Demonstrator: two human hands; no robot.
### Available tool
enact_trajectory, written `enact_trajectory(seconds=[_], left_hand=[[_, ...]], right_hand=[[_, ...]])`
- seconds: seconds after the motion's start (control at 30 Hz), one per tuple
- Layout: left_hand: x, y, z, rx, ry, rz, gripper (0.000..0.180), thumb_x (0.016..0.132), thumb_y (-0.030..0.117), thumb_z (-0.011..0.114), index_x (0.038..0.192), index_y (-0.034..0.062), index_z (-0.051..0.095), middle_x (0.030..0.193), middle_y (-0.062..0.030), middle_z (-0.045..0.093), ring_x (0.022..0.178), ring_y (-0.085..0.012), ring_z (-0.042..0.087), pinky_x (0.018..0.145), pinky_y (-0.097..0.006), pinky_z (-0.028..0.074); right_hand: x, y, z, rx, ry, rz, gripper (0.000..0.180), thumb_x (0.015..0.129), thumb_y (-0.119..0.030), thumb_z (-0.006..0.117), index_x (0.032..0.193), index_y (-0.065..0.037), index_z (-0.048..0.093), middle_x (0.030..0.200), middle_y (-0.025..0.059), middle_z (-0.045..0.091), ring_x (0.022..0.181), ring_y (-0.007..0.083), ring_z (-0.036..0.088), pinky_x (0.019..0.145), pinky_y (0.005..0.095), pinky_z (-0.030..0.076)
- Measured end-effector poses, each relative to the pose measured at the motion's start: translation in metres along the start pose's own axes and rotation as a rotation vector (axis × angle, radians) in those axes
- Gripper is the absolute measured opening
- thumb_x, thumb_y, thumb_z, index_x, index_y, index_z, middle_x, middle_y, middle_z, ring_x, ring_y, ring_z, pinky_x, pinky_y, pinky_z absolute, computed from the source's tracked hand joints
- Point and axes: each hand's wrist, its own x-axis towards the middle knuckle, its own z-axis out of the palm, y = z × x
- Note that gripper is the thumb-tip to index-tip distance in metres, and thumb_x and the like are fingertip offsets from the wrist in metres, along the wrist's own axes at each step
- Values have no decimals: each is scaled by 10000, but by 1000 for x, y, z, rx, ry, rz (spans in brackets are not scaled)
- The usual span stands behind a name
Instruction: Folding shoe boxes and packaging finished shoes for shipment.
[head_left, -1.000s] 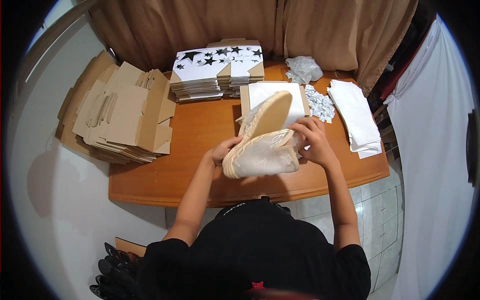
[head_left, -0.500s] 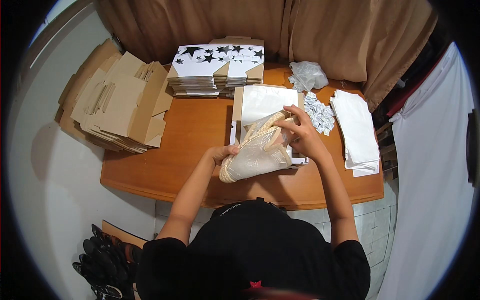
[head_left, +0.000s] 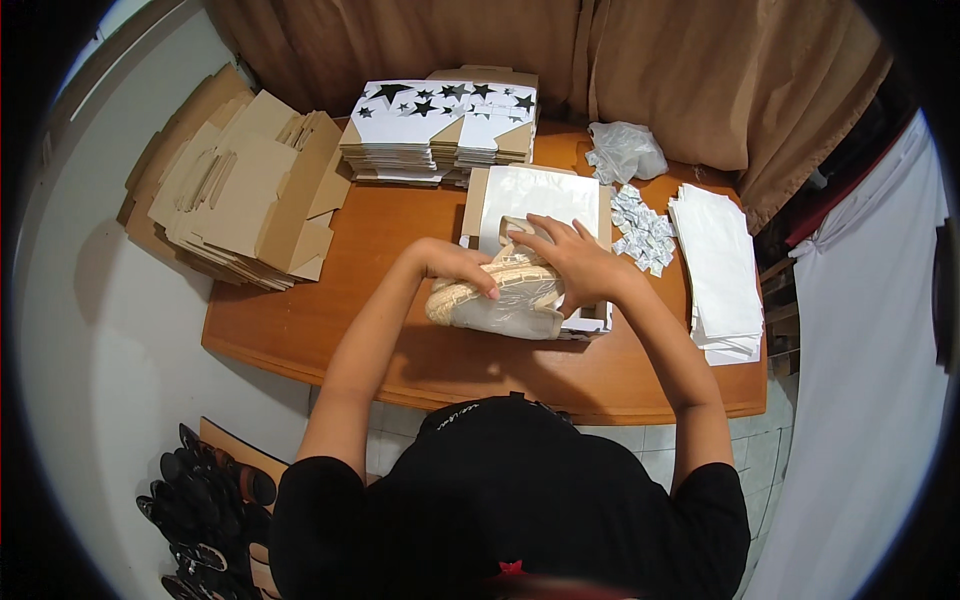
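Observation:
Cream espadrilles (head_left: 505, 318) with sheer mesh uppers and braided rope soles, apparently a pair laid together, are held just above the near part of an open box (head_left: 474, 206). My left hand (head_left: 458, 264) is closed on their toe end, its thumb lying across the braided sole. My right hand (head_left: 578, 262) grips the other end, fingers curved over the top and thumb on the near side. White paper (head_left: 540, 190) lines the box and shows beyond the shoes. The hands and shoes hide much of the box's inside.
Behind the box stand stacked star-printed cartons (head_left: 420, 112). Flattened brown cardboard (head_left: 235, 195) is piled at the left. To the right are small white sachets (head_left: 642, 230), a crumpled plastic bag (head_left: 627, 150) and white paper sheets (head_left: 715, 265). Dark shoes (head_left: 200, 500) sit low at the left.
The shoes have turned so their soles face up more, and they sit slightly farther from me. My left hand has shifted over the toe end; my right hand has moved slightly left.

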Motion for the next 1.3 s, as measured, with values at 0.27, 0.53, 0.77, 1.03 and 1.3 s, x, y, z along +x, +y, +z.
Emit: enact_trajectory(seconds=[0.27,0.53,0.77,1.03,1.3], left_hand=[[-2,3,-11,81,59,-66,738,675,388,708,1200,-67,462,1088,-161,572,925,-206,590,774,-287,487],[-1,9,-18,275,157,-98,742,761,453,633,1268,-39,406,1120,-154,548,995,-187,542,866,-285,434],[-7,-49,-26,-402,677,397,399,883,416,492,1041,59,576,1010,-72,613,962,-178,559,816,-314,458],[55,-93,57,529,1236,-47,309,679,158,711,976,98,650,1286,-191,392,982,-362,536,846,-429,454],[51,-117,51,241,1353,171,399,675,-87,481,1054,-21,585,965,-281,587,955,-430,543,838,-426,440]], right_hand=[[21,-16,8,-29,-44,111,1353,354,-361,874,1428,-193,68,1387,352,136,1320,445,166,1031,614,157],[28,7,43,125,391,52,1079,460,-284,835,1355,-79,269,1114,173,491,1029,347,480,915,543,336],[6,30,43,693,501,307,775,510,-275,852,1083,25,427,995,209,600,925,301,602,810,361,470],[16,33,83,510,318,392,743,499,-320,841,999,65,448,919,278,596,898,390,591,768,405,469],[23,36,104,321,211,443,689,515,-330,818,963,47,453,915,267,587,879,399,580,749,432,471]])
